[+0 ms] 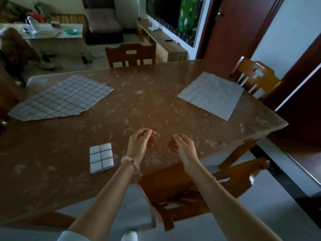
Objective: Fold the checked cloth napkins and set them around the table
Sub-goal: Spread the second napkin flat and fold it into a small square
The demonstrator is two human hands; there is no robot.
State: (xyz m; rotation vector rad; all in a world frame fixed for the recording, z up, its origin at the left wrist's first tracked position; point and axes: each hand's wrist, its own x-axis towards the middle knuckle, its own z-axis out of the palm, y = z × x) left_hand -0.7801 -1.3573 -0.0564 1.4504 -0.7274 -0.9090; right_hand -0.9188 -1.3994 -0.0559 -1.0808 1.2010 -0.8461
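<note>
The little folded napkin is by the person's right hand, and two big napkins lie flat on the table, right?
Not quite. In the head view the little folded napkin lies beside the left hand, not the right hand. The left big napkin and the right big napkin do lie flat on the table.

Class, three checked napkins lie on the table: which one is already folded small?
The small napkin just beside the left hand. It is folded into a compact square, while the left napkin and the right napkin lie spread out wide.

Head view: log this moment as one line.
left hand empty; right hand empty; folded napkin beside left wrist; left spread napkin flat; right spread napkin flat
</note>
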